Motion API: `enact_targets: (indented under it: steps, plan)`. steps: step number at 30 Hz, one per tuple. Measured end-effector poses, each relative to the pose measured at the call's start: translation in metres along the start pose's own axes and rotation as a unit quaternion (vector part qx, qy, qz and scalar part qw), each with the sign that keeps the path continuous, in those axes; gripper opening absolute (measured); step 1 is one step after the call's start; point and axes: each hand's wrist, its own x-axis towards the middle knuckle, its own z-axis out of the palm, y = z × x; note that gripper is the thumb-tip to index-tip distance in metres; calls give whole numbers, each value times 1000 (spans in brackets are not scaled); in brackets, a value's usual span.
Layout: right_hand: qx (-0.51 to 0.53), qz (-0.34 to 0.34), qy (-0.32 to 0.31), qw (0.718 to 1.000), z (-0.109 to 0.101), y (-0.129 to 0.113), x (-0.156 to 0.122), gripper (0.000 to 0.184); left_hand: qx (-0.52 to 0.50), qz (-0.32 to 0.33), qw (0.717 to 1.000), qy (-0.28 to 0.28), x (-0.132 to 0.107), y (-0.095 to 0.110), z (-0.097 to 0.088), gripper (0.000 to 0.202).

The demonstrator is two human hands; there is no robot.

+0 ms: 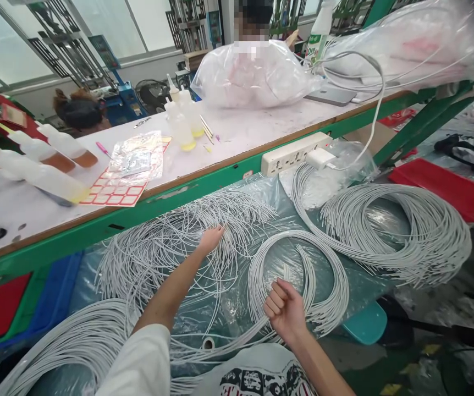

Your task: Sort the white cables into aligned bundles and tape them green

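Note:
My left hand (211, 238) reaches out over a loose, tangled pile of thin grey-white cables (158, 242). Its fingers are closed at the right part of that pile, seemingly on a cable; the fingertips hardly show. Nearer to me, my right hand (285, 309) is curled with the thumb on top, in front of a round bundle of cables (338, 280). Whatever might be in its fingers is hidden. A larger coil of cables (439, 231) lies to the right, and another thick coil (76, 335) lies at the lower left.
Behind the cables runs a green-edged bench (204, 179) with a power strip (295, 154), squeeze bottles (183, 121), label sheets (115, 187) and a clear plastic bag (253, 77). A small roll (208, 343) lies close to me. A person sits beyond the bench. Red trays (447, 184) stand right.

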Motion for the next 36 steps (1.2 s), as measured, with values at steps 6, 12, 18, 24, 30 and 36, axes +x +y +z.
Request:
enact_targets:
  steps: [6, 12, 18, 24, 30, 36]
  plan:
    - [51, 9, 25, 998, -9, 4, -3, 57, 16, 40, 999, -20, 0, -3, 0, 37]
    - [67, 15, 22, 997, -6, 2, 1, 57, 43, 48, 997, -51, 21, 2, 0, 28]
    - [50, 2, 6, 999, -3, 0, 6, 57, 57, 75, 994, -52, 34, 8, -9, 23]
    - [15, -7, 2, 1000, -9, 0, 8, 58, 65, 133, 989, 8, 7, -5, -29, 12]
    - [-56, -39, 19, 997, -3, 2, 16, 55, 54, 207, 973, 90, -57, 19, -43, 23]
    - [-165, -112, 59, 978, 12, 11, 15, 49, 42, 271, 948, 164, -114, 88, -63, 18]
